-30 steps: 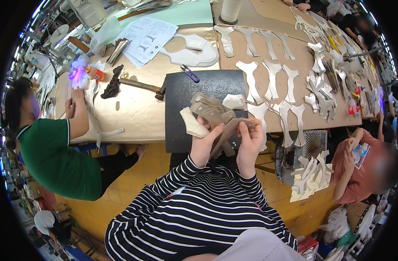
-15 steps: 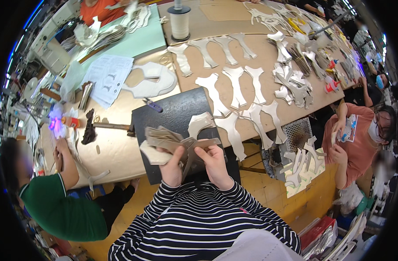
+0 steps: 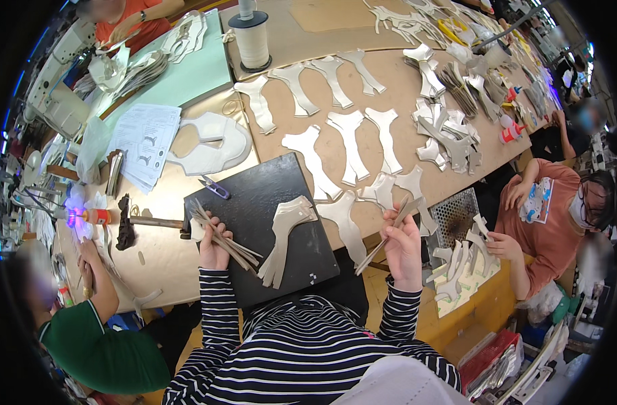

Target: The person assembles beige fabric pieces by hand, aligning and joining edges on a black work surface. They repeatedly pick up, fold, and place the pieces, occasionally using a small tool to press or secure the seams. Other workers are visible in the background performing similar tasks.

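My left hand (image 3: 213,255) grips a fanned stack of pale, flat cut pieces (image 3: 237,248), seen mostly edge-on above the left side of a black slab (image 3: 254,185). My right hand (image 3: 406,254) pinches a thinner bundle of cut pieces (image 3: 374,254), also edge-on, beyond the slab's right side. Between the hands, a small pile of branched cut pieces (image 3: 286,226) lies on the slab, with neither hand touching it. Close to the right hand, similar Y-shaped pieces (image 3: 345,223) rest on the brown table.
Rows of Y-shaped pieces (image 3: 349,145) cover the table ahead. Thread snips (image 3: 216,187) lie on the slab's far left corner, near a hammer (image 3: 156,221). A thread spool (image 3: 250,42) stands behind. Co-workers sit at left (image 3: 99,347) and right (image 3: 548,223).
My hands were together over the slab, holding a fan of pieces. Now they are wide apart, each with its own bundle. The pile on the slab shows fully between them.
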Demonstrator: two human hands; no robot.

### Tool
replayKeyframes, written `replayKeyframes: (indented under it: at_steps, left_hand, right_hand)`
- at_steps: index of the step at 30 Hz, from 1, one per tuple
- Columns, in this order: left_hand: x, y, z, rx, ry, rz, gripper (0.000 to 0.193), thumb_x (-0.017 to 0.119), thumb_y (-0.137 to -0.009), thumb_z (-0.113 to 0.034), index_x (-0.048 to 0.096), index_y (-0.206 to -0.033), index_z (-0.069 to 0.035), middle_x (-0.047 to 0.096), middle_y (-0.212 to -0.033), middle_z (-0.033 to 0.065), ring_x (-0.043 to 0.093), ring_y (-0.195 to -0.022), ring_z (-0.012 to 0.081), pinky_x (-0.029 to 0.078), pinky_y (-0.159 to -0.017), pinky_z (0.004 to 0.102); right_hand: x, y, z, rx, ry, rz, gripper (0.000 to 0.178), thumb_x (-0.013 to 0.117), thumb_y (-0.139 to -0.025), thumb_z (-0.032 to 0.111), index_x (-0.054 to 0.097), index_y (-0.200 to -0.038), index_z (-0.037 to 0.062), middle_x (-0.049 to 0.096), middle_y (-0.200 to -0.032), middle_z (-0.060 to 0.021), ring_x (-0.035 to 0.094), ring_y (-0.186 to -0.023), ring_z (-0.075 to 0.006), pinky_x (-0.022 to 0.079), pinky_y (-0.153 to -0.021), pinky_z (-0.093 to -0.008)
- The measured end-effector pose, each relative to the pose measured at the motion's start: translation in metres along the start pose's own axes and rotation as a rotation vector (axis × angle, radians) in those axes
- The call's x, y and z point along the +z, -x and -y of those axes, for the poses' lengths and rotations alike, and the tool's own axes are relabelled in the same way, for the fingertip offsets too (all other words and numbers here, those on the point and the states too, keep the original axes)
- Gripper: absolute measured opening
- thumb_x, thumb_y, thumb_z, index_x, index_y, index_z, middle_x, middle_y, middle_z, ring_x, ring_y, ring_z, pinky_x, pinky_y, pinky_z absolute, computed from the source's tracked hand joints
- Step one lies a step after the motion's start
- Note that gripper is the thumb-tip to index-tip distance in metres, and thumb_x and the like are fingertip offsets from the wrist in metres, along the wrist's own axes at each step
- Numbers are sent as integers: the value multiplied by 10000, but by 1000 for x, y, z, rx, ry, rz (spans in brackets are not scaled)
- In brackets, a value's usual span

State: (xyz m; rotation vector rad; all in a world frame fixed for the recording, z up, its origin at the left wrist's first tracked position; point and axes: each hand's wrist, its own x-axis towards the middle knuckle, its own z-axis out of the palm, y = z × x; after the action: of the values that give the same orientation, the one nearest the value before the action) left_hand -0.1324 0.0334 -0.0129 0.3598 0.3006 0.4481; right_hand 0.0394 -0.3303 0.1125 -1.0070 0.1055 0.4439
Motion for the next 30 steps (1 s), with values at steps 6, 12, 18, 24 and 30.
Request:
replayKeyframes:
  at_steps: [6,12,18,24,30]
  left_hand:
    - [-1,-2,1,35,-27,-31,395,551,-1008,-166,429,-1378,-105,536,-1070,16,493,-876,120,445,-808,297]
    - [3,-1,2,35,-59,-16,408,537,-1015,-177,418,-1398,-99,528,-1084,15,502,-906,126,448,-835,302]
    - [5,0,2,33,-63,-34,370,521,-1024,-179,432,-1372,-94,520,-1073,15,502,-901,125,449,-830,301]
    - [-4,3,1,57,-104,-32,417,528,-1020,-174,400,-1409,-97,513,-1084,18,479,-895,119,431,-822,295]
    - [-16,-4,-4,48,-32,27,486,531,-1014,-136,336,-1457,-91,507,-1141,26,475,-916,120,438,-833,298]
  right_hand:
    - [-10,-6,-18,164,111,-110,481,609,-888,4,397,-1319,27,609,-1027,-77,545,-713,-97,444,-626,-237]
    - [-19,-12,-42,108,770,-19,585,671,-883,64,382,-1378,-55,615,-1204,-134,596,-842,-103,476,-692,-231]
    - [-21,-20,-47,-68,821,-96,557,619,-931,50,359,-1409,-68,611,-1182,-120,558,-711,-67,465,-623,-195]
    - [-8,-15,-35,93,805,-113,538,607,-958,101,371,-1410,-69,621,-1116,-103,579,-713,-85,482,-626,-209]
    - [-5,-14,-33,-67,1009,-180,510,657,-931,287,532,-1310,-29,650,-1183,-242,664,-1064,-322,508,-895,-352]
